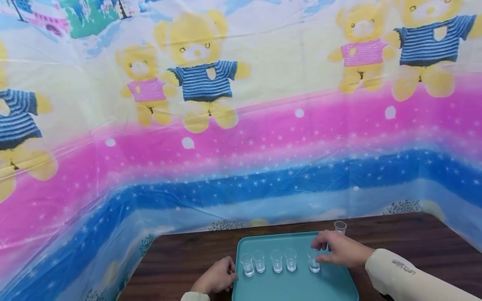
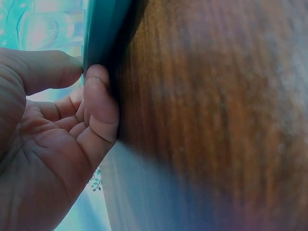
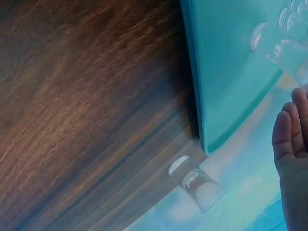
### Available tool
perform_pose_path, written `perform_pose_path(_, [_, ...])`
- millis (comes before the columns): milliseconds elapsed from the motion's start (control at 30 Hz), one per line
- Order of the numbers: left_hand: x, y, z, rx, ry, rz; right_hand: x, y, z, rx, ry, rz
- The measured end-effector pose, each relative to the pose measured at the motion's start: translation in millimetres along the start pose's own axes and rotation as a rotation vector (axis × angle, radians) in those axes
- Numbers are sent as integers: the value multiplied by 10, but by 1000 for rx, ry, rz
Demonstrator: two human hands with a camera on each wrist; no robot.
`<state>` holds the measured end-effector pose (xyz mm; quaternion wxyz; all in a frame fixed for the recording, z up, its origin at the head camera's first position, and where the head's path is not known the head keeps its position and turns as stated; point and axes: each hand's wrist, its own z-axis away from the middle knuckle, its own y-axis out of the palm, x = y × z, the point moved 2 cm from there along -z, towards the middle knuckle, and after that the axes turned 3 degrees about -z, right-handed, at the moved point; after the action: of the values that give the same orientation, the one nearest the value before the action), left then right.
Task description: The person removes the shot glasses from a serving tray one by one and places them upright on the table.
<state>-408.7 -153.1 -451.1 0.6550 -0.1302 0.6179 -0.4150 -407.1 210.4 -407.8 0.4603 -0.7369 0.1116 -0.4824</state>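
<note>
My left hand (image 1: 218, 274) pinches the left rim of a teal tray (image 1: 293, 286), thumb above and curled fingers below; the left wrist view shows this grip (image 2: 53, 110) closely. Several small clear glasses stand in a row on the tray, including a leftmost glass (image 1: 247, 265) and a middle glass (image 1: 276, 262), with clear liquid low inside. Over the rightmost glass (image 1: 314, 264), which stands upright on the tray, my right hand (image 1: 340, 248) hovers with thumb and fingers apart. In the right wrist view its fingers (image 3: 284, 132) look fairly straight beside that glass's rim; the thumb is out of sight.
Another small clear glass (image 1: 340, 227) stands on the dark wooden table (image 1: 180, 255), just off the tray's far right corner. Behind the table hangs a sheet (image 1: 263, 159) printed with bears and snowflakes.
</note>
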Motion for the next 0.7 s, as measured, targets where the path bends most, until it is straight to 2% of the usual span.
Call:
perform_pose_path(167, [2,4,6,0,7,-3,9,21,-18,-9,-28,14])
perform_pose_path(367, [4,45,3,10,-3,4,28,24,17,-9,-19,13])
perform_pose_path(500, [6,48,0,11,-11,1,8,-42,67,-73,-4,40])
perform_pose_path(700, [-19,-11,11,13,2,6,-137,-262,183,-192,6,73])
